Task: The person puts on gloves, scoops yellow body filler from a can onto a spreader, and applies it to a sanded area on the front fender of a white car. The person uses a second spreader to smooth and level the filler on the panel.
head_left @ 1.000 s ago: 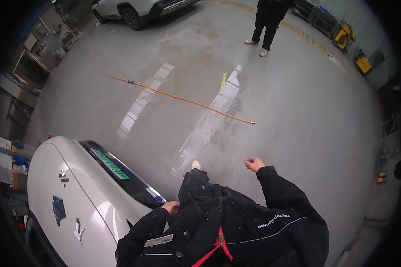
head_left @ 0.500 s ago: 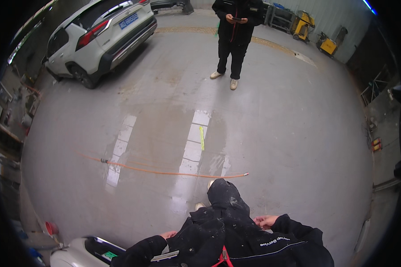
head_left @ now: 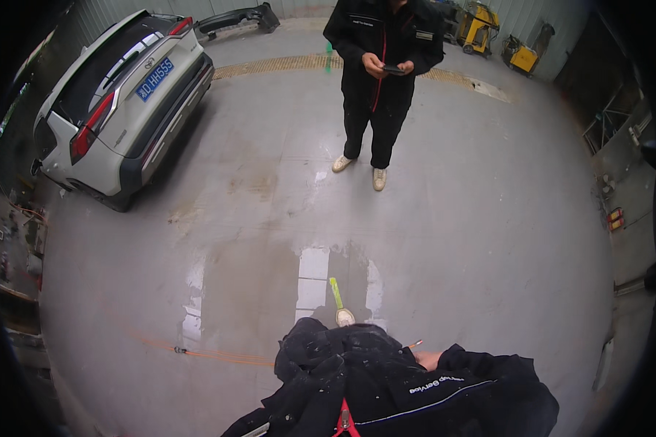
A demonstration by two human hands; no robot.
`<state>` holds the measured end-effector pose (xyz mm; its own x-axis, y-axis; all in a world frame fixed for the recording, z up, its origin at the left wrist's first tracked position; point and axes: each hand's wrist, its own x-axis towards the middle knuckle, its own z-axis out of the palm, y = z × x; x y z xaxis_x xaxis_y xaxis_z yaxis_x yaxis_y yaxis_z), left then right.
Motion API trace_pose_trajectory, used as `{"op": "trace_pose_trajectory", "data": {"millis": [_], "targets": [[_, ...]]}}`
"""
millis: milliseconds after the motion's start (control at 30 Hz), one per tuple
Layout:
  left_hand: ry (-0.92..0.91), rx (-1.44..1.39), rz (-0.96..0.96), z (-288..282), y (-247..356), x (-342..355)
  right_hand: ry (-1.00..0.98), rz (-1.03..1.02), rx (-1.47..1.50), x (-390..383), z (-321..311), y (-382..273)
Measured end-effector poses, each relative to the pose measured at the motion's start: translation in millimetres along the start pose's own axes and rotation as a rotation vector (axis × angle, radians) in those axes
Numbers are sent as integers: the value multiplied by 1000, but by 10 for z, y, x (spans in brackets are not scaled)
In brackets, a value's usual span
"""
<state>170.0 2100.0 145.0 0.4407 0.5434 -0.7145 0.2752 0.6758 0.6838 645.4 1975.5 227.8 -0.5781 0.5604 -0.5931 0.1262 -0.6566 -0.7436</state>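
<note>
My right hand (head_left: 428,360) hangs low at my side by the dark work jacket, only partly showing, its fingers mostly covered. I cannot make out anything in it. Just past it, the metal-tipped end of an orange hose (head_left: 416,344) sticks out from behind my clothing. The rest of the hose (head_left: 226,355) lies across the floor to the left, with a dark coupling (head_left: 180,350) on it. My left hand is out of sight. One light shoe (head_left: 345,317) of mine is at the lower end of a yellow-green strip (head_left: 335,293) on the floor.
Ahead stands a person (head_left: 379,95) in dark workwear, both hands on a dark phone-like device (head_left: 393,70). A white car (head_left: 127,124) is parked at left, a loose black bumper (head_left: 237,20) behind it. Yellow wheeled machines (head_left: 479,28) stand far right. Wet patches (head_left: 248,284) mark the grey floor.
I have stepped forward; the hose, strip, car and person now sit lower or closer. My left hand has gone out of view. The white car at lower left no longer shows.
</note>
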Motion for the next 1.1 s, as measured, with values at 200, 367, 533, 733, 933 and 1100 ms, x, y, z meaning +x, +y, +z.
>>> {"op": "trace_pose_trajectory", "data": {"millis": [200, 367, 533, 733, 933, 1100], "targets": [[22, -11, 2, -1654, 2607, 2009, -105, 76, 42, 1882, -2078, -2275], [-60, 95, -52, -3066, 5141, 3957, 72, -62, 172, 3005, -3484, -4173], [-137, 205, -117, -4264, 7914, 5465, 191, -41, 728, 3849, -4908, -6118], [-157, 325, -178, -4795, 10477, 7874, 678, 166, 294, 5476, -7329, -8174], [-164, 364, -229, -5232, 13137, 9952, 528, -86, -78, 6702, -10314, -11076], [-170, 237, -223, -6322, 15057, 10956, 283, 40, -530, 7808, -11983, -13334]]}}
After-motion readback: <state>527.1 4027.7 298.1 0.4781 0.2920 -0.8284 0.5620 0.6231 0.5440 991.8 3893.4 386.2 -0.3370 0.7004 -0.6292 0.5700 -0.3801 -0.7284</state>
